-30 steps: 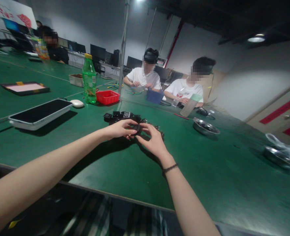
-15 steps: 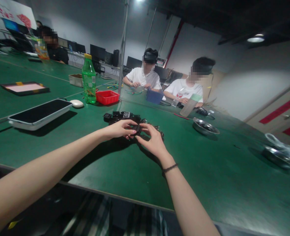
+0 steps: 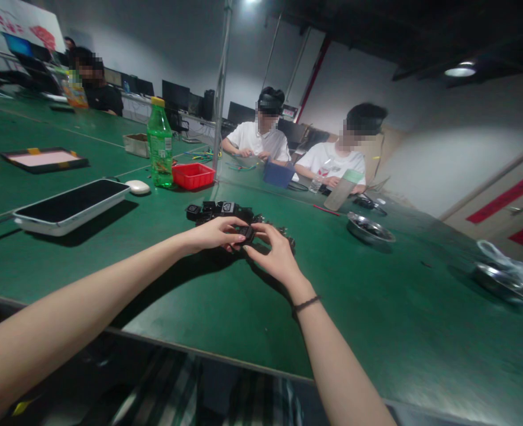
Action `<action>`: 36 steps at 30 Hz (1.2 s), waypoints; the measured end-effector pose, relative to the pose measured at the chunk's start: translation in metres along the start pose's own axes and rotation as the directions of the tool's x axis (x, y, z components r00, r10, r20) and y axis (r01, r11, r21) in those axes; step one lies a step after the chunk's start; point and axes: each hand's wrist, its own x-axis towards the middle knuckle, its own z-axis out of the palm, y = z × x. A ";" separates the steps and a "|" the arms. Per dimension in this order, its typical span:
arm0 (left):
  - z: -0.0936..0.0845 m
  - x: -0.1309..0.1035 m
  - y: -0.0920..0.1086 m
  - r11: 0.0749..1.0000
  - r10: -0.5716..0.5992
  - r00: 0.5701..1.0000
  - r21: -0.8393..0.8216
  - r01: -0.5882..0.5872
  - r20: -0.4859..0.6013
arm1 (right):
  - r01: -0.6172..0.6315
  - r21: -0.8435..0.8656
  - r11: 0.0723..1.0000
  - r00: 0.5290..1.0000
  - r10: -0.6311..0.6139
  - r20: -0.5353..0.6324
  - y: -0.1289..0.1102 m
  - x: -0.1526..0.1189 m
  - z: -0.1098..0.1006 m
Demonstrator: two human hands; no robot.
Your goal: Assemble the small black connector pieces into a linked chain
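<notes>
A small black block-like part (image 3: 246, 234) is between my hands above the green table. My left hand (image 3: 217, 232) pinches it from the left, thumb in front. My right hand (image 3: 275, 251) curves round its right side, thumb and fingertips at its edge. Exactly what the part is cannot be made out. Just behind my hands lies a cluster of black box-shaped parts (image 3: 226, 209), one with a pale label. Small metallic pieces (image 3: 290, 238) show beside my right hand, partly hidden by it.
Left are a white-edged device (image 3: 73, 204), a white mouse (image 3: 138, 187), a green bottle (image 3: 160, 148) and a red tray (image 3: 193, 177). Metal bowls (image 3: 370, 229) stand right. A pole (image 3: 220, 89) rises behind the tray. Several people sit across the table, near a blue bin (image 3: 278, 174).
Both hands keep almost the same pose around the black part. The whole view has shifted very slightly; nothing else has visibly moved.
</notes>
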 end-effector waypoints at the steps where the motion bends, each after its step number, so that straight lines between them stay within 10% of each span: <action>1: 0.000 0.000 0.000 1.000 -0.001 1.000 0.002 0.001 -0.001 | 0.000 0.000 1.000 1.000 0.000 0.000 0.000 0.000 0.000; 36: -0.001 0.001 -0.001 1.000 -0.001 1.000 0.008 0.001 0.018 | 0.005 0.018 1.000 1.000 -0.005 -0.002 0.000 -0.001 0.000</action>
